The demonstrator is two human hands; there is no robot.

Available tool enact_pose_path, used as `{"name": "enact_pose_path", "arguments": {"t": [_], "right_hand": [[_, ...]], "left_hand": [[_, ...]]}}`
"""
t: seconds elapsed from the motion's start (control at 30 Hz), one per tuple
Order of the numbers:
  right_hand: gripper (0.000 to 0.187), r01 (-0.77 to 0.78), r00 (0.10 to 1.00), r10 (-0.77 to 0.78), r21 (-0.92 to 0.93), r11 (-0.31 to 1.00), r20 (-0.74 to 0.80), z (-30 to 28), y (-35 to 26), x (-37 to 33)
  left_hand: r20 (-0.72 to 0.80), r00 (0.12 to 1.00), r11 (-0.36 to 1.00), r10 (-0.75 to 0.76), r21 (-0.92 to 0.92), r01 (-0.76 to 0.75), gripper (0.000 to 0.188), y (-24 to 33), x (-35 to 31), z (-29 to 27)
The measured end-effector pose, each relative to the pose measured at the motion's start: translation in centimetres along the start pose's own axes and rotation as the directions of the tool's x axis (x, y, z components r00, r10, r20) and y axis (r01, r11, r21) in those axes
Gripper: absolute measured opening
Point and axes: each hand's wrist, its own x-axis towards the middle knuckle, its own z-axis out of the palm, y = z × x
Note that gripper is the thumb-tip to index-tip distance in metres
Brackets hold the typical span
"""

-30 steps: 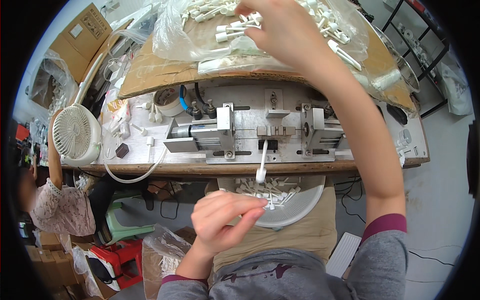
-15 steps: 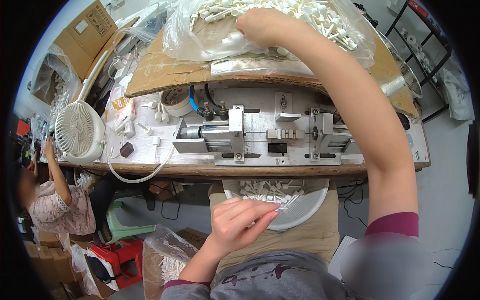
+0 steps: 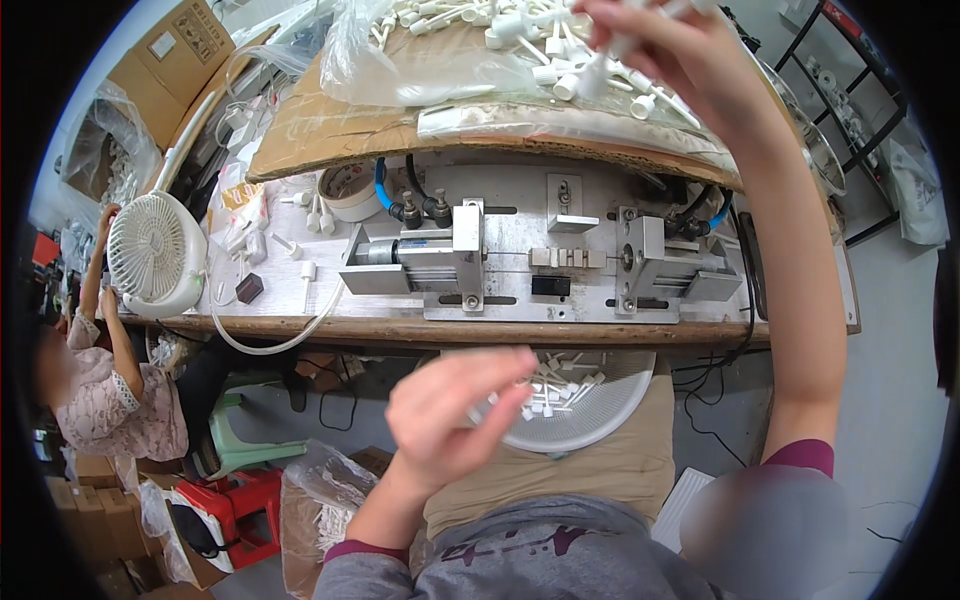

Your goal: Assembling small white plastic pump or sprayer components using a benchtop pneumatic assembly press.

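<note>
My right hand (image 3: 670,55) is over the heap at the top, its fingers curled round white plastic caps with stems (image 3: 597,75), blurred by motion. Beneath it, more capped stems (image 3: 550,40) lie loose on a clear plastic bag (image 3: 375,75) spread over cardboard (image 3: 330,130). Low in front of me, my left hand (image 3: 450,415) is blurred, thumb apart from the outstretched fingers, with nothing seen in it. It hovers by the left rim of a white mesh basket (image 3: 615,425) on my lap, partly hiding it. Several capped stems (image 3: 555,390) lie inside.
A metal clamping fixture (image 3: 570,258) with air cylinders and hoses stands on the bench (image 3: 390,330) between my hands. Left of it are a tape roll (image 3: 352,192), loose stems and a white fan (image 3: 157,255). A co-worker (image 3: 120,400) sits at far left.
My right hand has moved right across the heap, away from the plastic bag's edge, with white stems now at its fingers. My left hand has shifted left and its fingertips have parted from the thumb.
</note>
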Motion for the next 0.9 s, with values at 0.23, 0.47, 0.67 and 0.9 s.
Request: {"name": "enact_pose_path", "arguments": {"t": [0.23, 0.47, 0.67, 0.9], "right_hand": [[0.024, -0.452, 0.881, 0.356, 0.333, 0.828, 0.312, 6.2, -2.7, -12.2], [0.027, -0.352, 0.88, 0.466, 0.528, 0.773, -0.096, 6.1, -0.6, -16.7], [0.012, -0.224, 0.873, 0.444, 0.644, 0.731, -0.2, 7.7, -0.5, -19.4], [0.02, -0.186, 0.879, 0.439, 0.712, 0.677, -0.188, 8.7, -0.8, -20.6]], "left_hand": [[0.321, 0.836, 0.653, -0.445, -0.523, 0.548, 0.058, 0.9, 3.2, -0.9], [0.226, 0.931, 0.932, -0.287, -0.161, 0.326, 0.045, 0.0, 1.6, 0.3], [0.252, 0.962, 0.927, -0.107, 0.376, 0.005, 0.031, -3.4, 0.5, 4.0], [0.4, 0.914, 0.846, -0.071, 0.51, -0.157, 0.029, -3.2, 2.8, 3.8]]}}
